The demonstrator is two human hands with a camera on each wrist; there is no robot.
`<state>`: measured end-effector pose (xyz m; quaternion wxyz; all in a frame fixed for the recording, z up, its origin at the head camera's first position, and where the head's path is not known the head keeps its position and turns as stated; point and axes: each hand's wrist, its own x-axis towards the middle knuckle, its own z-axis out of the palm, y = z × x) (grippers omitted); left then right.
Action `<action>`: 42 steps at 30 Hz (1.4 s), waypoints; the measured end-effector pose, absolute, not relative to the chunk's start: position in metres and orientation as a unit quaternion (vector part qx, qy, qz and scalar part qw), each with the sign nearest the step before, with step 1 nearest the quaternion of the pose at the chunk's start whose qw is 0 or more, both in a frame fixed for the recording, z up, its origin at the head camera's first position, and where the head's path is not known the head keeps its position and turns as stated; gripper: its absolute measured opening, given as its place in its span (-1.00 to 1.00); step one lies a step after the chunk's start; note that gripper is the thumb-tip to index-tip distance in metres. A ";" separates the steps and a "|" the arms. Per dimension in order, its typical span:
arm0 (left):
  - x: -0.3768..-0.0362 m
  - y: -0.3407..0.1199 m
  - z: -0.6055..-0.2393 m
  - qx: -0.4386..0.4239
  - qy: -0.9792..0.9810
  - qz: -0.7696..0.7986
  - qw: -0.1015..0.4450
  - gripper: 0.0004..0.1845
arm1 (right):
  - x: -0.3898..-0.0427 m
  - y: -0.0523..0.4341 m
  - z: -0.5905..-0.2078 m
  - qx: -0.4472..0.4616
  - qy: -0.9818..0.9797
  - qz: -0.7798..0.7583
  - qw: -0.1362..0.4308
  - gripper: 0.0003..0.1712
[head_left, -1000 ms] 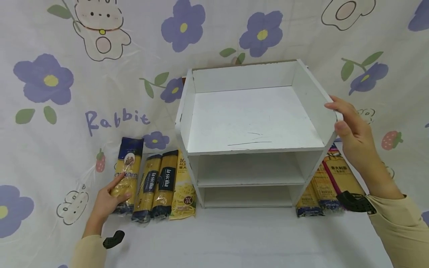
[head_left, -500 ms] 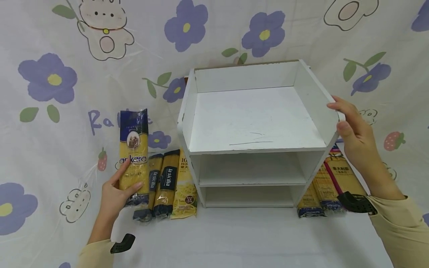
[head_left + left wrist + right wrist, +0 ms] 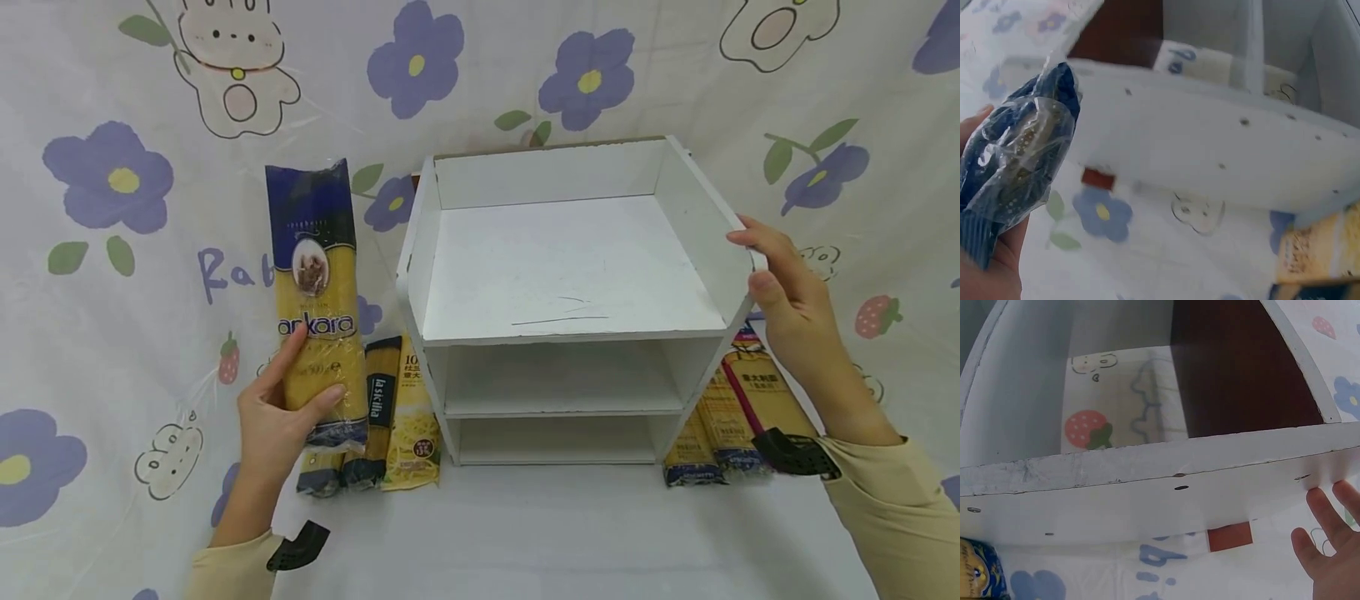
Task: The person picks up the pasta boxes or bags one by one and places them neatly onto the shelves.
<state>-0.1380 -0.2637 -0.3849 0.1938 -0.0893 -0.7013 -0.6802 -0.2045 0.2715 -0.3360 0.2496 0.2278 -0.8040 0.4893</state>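
Three tiers, white shelf unit (image 3: 570,275): it stands on the cloth-covered surface with its open fronts toward the person; its upper right wall lies under the right fingers, apparently so that it does not shift.
Printed cloth (image 3: 112,275): flowers, rabbits and strawberries cover the surface and the backdrop behind both hands.
Right hand (image 3: 795,312): fingertips are laid over the top edge of the shelf wall with the thumb against its outer face, a light steadying hold, not a lift; the right wrist view shows the fingers (image 3: 1329,540) fairly straight against the board.
Left hand (image 3: 279,417): thumb in front and fingers behind grasp the lower part of the spaghetti packet, so most of its length stands free above the fingers.
Ankara spaghetti packet (image 3: 317,292): it is upright, clear of the surface, left of the shelf and apart from it; its blue crimped end (image 3: 1019,156) sits at the palm.
Other pasta packets, left (image 3: 390,408): they lie flat side by side just below and right of the left fingers, against the shelf's foot.
Pasta packets, right (image 3: 731,417): they lie flat below the right wrist, beside the shelf.
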 end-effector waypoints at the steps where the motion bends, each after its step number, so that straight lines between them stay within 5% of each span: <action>1: -0.136 -0.259 -0.380 -0.098 -0.696 -0.683 0.200 -0.14 | -0.204 0.271 -0.336 0.227 -0.805 0.488 0.250 -0.56; 12: -0.121 -0.204 -0.349 -0.204 -0.629 -0.691 0.292 -0.29 | -0.204 0.272 -0.337 0.233 -0.802 0.489 0.252 -0.56; 31: -0.110 -0.145 -0.356 -0.194 -0.637 -0.726 0.171 -0.28 | -0.202 0.270 -0.335 0.222 -0.804 0.493 0.246 -0.54; 42: -0.114 -0.135 -0.374 -0.199 -0.635 -0.724 0.179 -0.32 | -0.203 0.270 -0.337 0.228 -0.801 0.493 0.252 -0.55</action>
